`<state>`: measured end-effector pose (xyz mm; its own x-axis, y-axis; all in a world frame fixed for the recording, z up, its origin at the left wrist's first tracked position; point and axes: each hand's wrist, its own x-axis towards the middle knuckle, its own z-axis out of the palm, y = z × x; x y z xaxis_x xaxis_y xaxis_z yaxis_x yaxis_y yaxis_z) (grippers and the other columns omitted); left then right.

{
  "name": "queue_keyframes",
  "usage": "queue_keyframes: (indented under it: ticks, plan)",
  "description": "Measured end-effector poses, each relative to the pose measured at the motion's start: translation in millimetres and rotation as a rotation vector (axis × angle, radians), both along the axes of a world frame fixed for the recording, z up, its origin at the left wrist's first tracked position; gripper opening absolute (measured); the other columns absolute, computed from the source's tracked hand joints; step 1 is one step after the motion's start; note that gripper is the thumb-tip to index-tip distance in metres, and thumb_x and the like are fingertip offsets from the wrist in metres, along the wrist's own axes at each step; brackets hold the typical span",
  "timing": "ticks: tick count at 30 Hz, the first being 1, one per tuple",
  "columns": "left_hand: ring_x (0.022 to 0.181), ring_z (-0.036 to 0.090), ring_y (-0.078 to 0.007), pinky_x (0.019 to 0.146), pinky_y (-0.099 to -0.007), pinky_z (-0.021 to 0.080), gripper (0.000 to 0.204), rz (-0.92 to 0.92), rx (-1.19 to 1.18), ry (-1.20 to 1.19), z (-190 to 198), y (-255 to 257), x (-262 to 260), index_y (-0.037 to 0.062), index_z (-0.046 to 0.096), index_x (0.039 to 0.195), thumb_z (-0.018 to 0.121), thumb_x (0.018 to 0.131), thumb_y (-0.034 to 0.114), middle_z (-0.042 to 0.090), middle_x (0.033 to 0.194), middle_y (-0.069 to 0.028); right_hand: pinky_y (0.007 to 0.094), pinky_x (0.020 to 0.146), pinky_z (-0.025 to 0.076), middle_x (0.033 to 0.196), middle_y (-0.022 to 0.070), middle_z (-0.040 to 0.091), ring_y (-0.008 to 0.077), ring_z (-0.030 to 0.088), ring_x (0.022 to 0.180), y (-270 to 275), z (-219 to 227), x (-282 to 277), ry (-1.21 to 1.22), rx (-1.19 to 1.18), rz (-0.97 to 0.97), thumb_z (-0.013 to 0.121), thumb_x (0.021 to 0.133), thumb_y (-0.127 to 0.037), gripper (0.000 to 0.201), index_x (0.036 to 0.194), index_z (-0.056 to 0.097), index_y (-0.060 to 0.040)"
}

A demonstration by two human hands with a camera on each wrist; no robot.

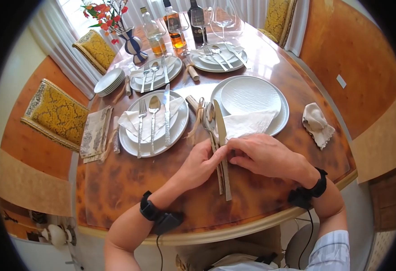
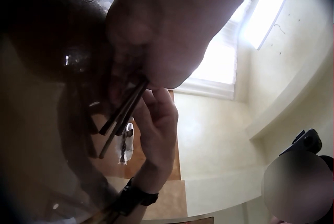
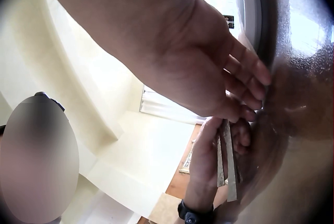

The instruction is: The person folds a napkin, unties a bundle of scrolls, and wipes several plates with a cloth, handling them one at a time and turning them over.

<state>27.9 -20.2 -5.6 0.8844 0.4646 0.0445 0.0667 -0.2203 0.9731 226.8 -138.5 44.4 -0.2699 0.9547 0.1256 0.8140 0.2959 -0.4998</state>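
Observation:
In the head view, the left hand (image 1: 201, 163) grips a bundle of cutlery: a knife (image 1: 220, 123), with a spoon (image 1: 211, 118) and other pieces beside it, handles pointing toward the person. The right hand (image 1: 263, 156) pinches at the knife by its thumb and forefinger, close to the left thumb. A white napkin (image 1: 251, 123) lies over the edge of the near right plate stack (image 1: 284, 113), just beyond the right hand. Handle ends (image 3: 230, 166) stick out below both hands in the right wrist view. Which fingers bear on which piece is partly hidden.
A set plate (image 1: 183, 121) with napkin and cutlery is at the left, near folded cloths (image 1: 97, 131). A crumpled napkin (image 1: 317, 124) lies at the right. Farther back stand two more settings, bottles (image 1: 175, 29), wine glasses (image 1: 223, 19) and a flower vase (image 1: 134, 47).

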Motion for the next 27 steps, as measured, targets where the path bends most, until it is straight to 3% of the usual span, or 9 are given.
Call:
queue_keyframes:
  ticks: [4, 27]
  plan:
    - [0.082, 0.054, -0.0077, 0.072, -0.0276, 0.048, 0.025, 0.043, 0.015, -0.097, 1.0, -6.2, 3.0, -0.0014, 0.065, 0.117, 0.056, 0.109, 0.020, 0.063, 0.092, 0.0001, 0.0462, 0.087, 0.052, 0.099, 0.0154, 0.071, 0.0383, 0.068, 0.098, 0.5, 0.9, -0.5, -0.015, -0.011, 0.000, 0.068, 0.096, -0.016, 0.021, 0.111, 0.062, -0.0033]
    - [0.089, 0.060, -0.0098, 0.078, -0.0294, 0.052, 0.027, 0.041, -0.040, -0.054, 0.6, -6.5, 2.5, -0.0021, 0.065, 0.123, 0.057, 0.108, 0.020, 0.069, 0.099, -0.0037, 0.0458, 0.087, 0.053, 0.097, 0.0153, 0.072, 0.0373, 0.069, 0.097, 1.5, 1.1, -0.8, -0.005, -0.018, 0.004, 0.069, 0.094, -0.013, 0.019, 0.109, 0.063, -0.0024]
